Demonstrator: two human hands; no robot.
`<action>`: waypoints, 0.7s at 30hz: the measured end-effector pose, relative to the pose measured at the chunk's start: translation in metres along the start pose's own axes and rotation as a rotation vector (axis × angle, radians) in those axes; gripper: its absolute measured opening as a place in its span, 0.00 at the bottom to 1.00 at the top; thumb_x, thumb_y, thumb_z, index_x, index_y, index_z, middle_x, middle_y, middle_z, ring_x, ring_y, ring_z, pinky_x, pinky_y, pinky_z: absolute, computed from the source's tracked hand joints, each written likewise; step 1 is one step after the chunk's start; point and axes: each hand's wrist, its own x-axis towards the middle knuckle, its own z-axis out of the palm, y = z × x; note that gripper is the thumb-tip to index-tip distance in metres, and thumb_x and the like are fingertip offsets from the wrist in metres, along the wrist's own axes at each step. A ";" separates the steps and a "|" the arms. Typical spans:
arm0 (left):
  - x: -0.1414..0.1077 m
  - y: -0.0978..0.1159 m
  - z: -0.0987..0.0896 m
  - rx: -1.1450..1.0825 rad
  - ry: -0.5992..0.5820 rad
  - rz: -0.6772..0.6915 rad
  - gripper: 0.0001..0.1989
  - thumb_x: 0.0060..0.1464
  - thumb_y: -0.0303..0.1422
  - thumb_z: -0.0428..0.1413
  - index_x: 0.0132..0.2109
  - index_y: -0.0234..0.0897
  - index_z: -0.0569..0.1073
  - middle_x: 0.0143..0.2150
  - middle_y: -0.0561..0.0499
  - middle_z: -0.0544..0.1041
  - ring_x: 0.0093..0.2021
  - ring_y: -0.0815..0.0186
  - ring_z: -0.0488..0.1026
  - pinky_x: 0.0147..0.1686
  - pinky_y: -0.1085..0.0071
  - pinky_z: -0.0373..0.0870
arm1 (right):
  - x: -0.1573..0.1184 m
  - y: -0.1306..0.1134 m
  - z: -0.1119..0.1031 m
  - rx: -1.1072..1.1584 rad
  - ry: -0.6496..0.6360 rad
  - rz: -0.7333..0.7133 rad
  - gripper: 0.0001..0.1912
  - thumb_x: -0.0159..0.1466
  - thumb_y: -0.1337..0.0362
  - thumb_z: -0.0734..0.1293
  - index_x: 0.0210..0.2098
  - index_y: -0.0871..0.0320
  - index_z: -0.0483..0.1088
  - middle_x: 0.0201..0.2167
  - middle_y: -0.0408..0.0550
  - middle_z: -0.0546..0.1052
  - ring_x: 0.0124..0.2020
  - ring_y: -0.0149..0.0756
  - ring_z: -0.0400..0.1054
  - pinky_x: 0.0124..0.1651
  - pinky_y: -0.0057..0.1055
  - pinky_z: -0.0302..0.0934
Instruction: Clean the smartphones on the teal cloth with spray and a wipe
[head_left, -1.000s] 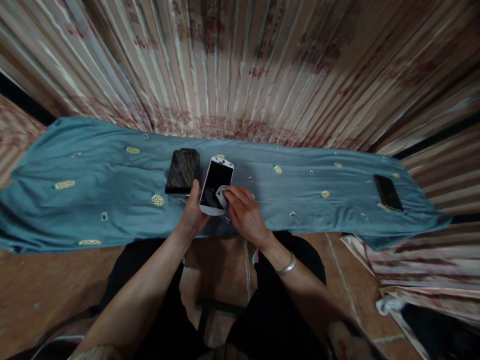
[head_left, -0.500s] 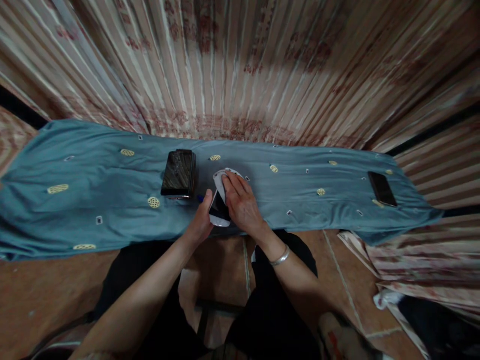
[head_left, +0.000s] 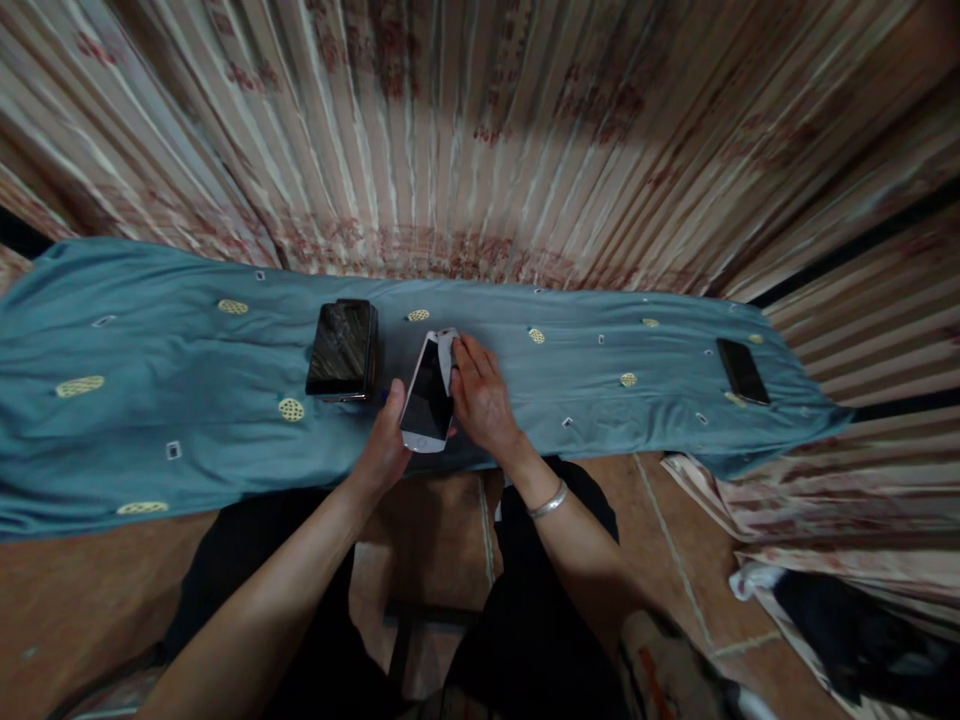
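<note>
My left hand (head_left: 388,437) is closed around the lower left side of a smartphone (head_left: 427,400) with a white front and a dark screen. The phone is tilted, its home button end towards me. My right hand (head_left: 482,395) presses a small whitish cloth (head_left: 446,357) against the phone's upper right edge, the fingers together over it. Part of the cloth is hidden under those fingers. Left of the phone, a dark glossy box (head_left: 342,350) sits on the blue-green cloth cover (head_left: 247,370). A bit of something blue shows behind my left thumb.
A second, black phone (head_left: 742,371) lies at the right end of the covered table. Pleated curtains (head_left: 450,150) hang right behind it. Below are my knees and a tiled floor (head_left: 660,540); a dark bundle (head_left: 862,640) lies at the lower right.
My right hand and the cloth have shifted from across the screen to the phone's upper right edge, uncovering most of the screen. The whole view has moved slightly.
</note>
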 end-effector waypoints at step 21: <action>0.004 0.002 0.003 0.007 -0.043 -0.020 0.32 0.74 0.51 0.42 0.62 0.35 0.80 0.48 0.41 0.87 0.54 0.49 0.83 0.53 0.57 0.80 | -0.003 -0.022 -0.005 -0.031 -0.014 -0.161 0.28 0.73 0.76 0.56 0.70 0.60 0.69 0.70 0.58 0.72 0.74 0.46 0.63 0.77 0.51 0.60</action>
